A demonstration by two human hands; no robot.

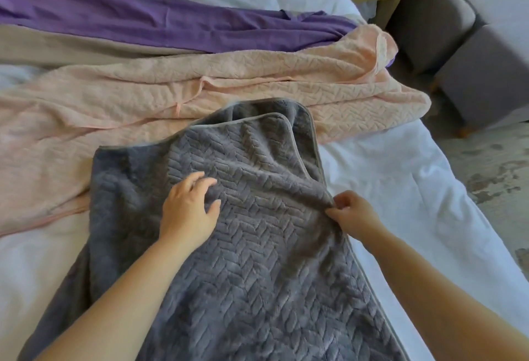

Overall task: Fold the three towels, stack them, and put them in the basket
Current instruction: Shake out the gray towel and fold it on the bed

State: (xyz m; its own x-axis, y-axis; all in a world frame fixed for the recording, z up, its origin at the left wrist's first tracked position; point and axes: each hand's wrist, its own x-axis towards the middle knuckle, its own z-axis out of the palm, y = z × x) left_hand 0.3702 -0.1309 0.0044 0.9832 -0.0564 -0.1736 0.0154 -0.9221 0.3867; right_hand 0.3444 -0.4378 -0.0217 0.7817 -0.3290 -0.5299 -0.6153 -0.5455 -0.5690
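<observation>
The right hand (353,213) is pinching the edge of the grey herringbone plush towel (257,274) lying on the white bed (400,183); the left hand (187,209) is pressing it, fingers spread (gripping nothing). A lopsided pull is likely risking a skewed fold.

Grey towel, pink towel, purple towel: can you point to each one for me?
grey towel (257,274), head view, on its patterned middle.
pink towel (272,74), head view, on its flat upper layer.
purple towel (128,17), head view, on its smooth middle stretch.
</observation>
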